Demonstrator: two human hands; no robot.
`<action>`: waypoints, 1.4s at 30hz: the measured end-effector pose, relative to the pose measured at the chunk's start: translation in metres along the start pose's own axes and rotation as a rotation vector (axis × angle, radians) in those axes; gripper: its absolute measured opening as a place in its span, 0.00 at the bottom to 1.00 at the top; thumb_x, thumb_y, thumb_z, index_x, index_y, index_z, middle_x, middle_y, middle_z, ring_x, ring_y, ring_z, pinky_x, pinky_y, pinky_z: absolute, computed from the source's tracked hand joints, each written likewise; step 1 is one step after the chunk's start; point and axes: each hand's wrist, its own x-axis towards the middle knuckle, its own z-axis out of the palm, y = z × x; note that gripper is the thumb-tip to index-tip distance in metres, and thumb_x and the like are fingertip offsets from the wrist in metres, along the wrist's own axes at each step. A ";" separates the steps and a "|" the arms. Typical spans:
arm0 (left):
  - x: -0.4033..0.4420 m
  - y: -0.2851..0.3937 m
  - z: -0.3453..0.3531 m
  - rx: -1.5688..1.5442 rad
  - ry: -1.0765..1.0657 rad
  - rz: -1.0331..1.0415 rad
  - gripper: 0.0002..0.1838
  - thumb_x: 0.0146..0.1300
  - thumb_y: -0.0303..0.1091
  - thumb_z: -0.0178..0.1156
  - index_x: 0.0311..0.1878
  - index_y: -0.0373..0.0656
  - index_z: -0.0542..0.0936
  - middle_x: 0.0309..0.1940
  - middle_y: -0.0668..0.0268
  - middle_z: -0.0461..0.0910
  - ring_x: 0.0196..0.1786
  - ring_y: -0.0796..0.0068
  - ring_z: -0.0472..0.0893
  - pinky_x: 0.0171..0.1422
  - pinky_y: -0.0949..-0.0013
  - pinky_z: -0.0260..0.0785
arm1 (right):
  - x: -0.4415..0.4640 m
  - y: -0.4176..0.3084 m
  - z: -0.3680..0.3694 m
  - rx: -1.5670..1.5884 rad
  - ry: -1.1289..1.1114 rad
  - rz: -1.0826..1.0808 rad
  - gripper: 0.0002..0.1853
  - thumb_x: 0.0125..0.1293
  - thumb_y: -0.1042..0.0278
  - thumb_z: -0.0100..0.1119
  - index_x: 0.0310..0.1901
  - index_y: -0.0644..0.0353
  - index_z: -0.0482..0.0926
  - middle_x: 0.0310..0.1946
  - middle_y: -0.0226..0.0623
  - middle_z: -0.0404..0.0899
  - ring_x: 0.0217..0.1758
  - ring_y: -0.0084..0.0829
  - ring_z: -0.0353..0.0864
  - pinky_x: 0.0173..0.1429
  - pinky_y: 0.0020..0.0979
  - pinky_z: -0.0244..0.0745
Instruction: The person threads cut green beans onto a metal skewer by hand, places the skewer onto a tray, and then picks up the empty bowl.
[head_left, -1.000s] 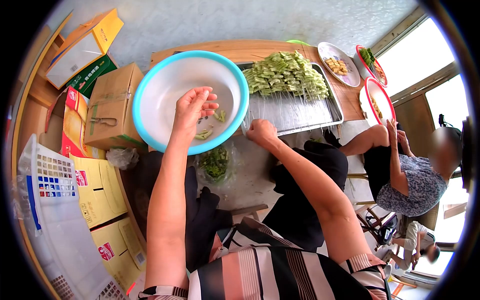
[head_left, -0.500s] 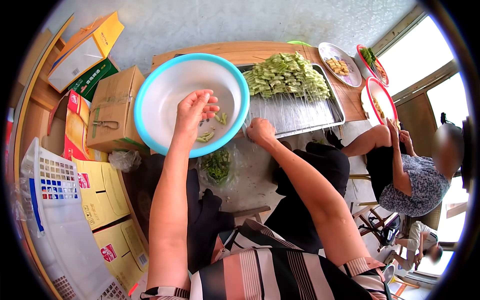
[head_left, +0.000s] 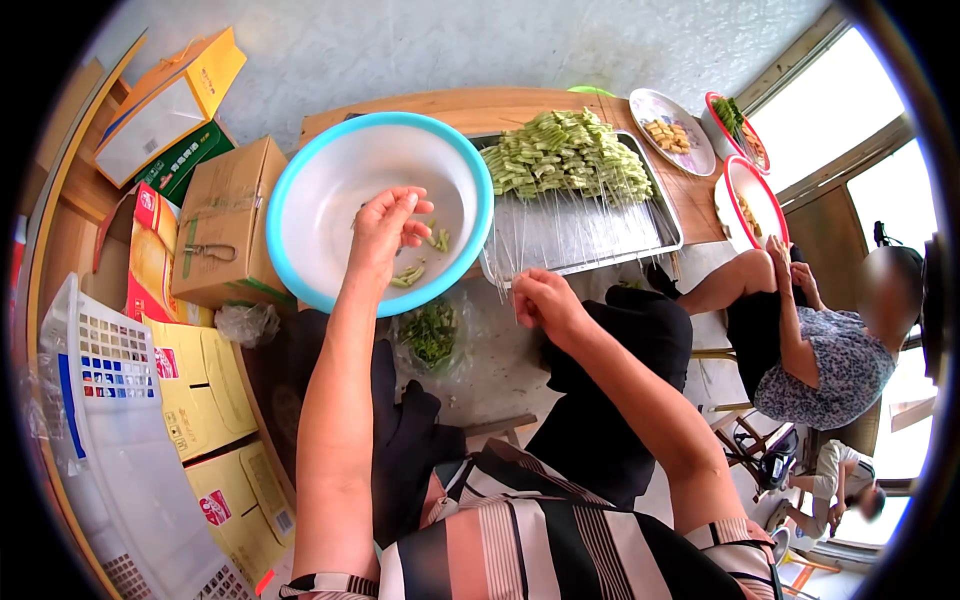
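Head view: cut green stalks heaped on a tray, basin alongside

On the wooden table (head_left: 410,103), a metal tray (head_left: 590,238) is topped by a heap of cut green stalks (head_left: 565,155), from which thin pale strands (head_left: 522,240) are trailed over its near edge. The right hand (head_left: 543,302) is held just beside that edge, its fingers folded together; whether a strand is pinched cannot be told. The left hand (head_left: 388,228) is held above a blue-rimmed basin (head_left: 281,225), its fingers loosely curled; whether they are closed on anything cannot be told. A few green pieces (head_left: 408,276) are contained in the basin. Beyond the tray, a plate (head_left: 648,103) of yellowish pieces (head_left: 667,136) is seen.
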 end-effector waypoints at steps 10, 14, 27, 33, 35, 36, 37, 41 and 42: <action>0.000 0.000 0.004 -0.121 -0.279 -0.155 0.14 0.71 0.41 0.55 0.48 0.40 0.79 0.34 0.67 0.81 0.21 0.87 0.73 0.25 0.81 0.67 | -0.056 -0.014 0.049 -0.636 -0.160 -0.272 0.07 0.62 0.69 0.55 0.34 0.64 0.74 0.23 0.35 0.79 0.25 0.26 0.77 0.34 0.29 0.74; -0.005 0.004 0.004 -0.112 -0.298 -0.187 0.14 0.71 0.41 0.56 0.47 0.39 0.79 0.29 0.70 0.78 0.21 0.87 0.73 0.25 0.80 0.67 | -0.026 -0.028 0.057 -0.507 -0.231 -0.234 0.10 0.66 0.65 0.55 0.37 0.65 0.75 0.22 0.35 0.81 0.26 0.26 0.79 0.33 0.31 0.74; 0.014 -0.070 -0.037 1.409 -0.088 -0.029 0.13 0.57 0.42 0.65 0.38 0.43 0.82 0.38 0.59 0.83 0.38 0.56 0.82 0.45 0.60 0.73 | 0.040 -0.048 0.032 -0.072 -0.176 -0.149 0.10 0.73 0.62 0.52 0.41 0.60 0.76 0.19 0.28 0.74 0.16 0.14 0.63 0.20 0.18 0.56; 0.033 -0.075 -0.024 1.249 -0.191 -0.427 0.17 0.55 0.44 0.65 0.43 0.44 0.81 0.43 0.61 0.83 0.41 0.63 0.83 0.40 0.58 0.75 | 0.027 -0.060 0.024 -0.113 -0.223 -0.215 0.08 0.72 0.64 0.53 0.37 0.59 0.75 0.19 0.27 0.75 0.16 0.14 0.63 0.21 0.19 0.56; 0.034 -0.075 -0.014 1.148 -0.140 -0.525 0.18 0.55 0.45 0.65 0.44 0.44 0.82 0.41 0.62 0.83 0.40 0.65 0.83 0.38 0.57 0.76 | 0.023 -0.064 0.019 -0.095 -0.230 -0.208 0.08 0.73 0.64 0.52 0.39 0.60 0.75 0.20 0.27 0.75 0.16 0.13 0.62 0.21 0.18 0.56; 0.038 -0.077 -0.012 1.128 -0.189 -0.557 0.19 0.55 0.46 0.65 0.45 0.45 0.82 0.40 0.63 0.83 0.40 0.67 0.82 0.37 0.58 0.76 | 0.021 -0.065 0.017 -0.081 -0.231 -0.199 0.09 0.73 0.64 0.51 0.41 0.61 0.76 0.21 0.28 0.75 0.17 0.13 0.62 0.21 0.17 0.56; 0.042 -0.081 -0.010 1.107 -0.238 -0.587 0.19 0.55 0.46 0.65 0.46 0.45 0.81 0.38 0.64 0.83 0.39 0.68 0.82 0.36 0.60 0.76 | 0.021 -0.065 0.015 -0.081 -0.233 -0.200 0.09 0.73 0.64 0.51 0.41 0.61 0.76 0.21 0.28 0.75 0.17 0.13 0.62 0.21 0.17 0.56; 0.050 -0.091 -0.008 0.934 -0.261 -0.571 0.20 0.55 0.46 0.66 0.47 0.47 0.81 0.37 0.67 0.82 0.37 0.72 0.81 0.36 0.63 0.76 | 0.022 -0.065 0.010 -0.072 -0.226 -0.230 0.08 0.73 0.65 0.50 0.41 0.61 0.76 0.20 0.28 0.75 0.16 0.13 0.62 0.21 0.17 0.56; 0.051 -0.093 -0.008 0.892 -0.253 -0.562 0.19 0.55 0.46 0.66 0.47 0.48 0.80 0.35 0.68 0.81 0.37 0.74 0.80 0.36 0.64 0.75 | 0.022 -0.065 0.009 -0.060 -0.231 -0.233 0.08 0.73 0.66 0.50 0.41 0.61 0.76 0.20 0.29 0.75 0.16 0.13 0.62 0.21 0.17 0.55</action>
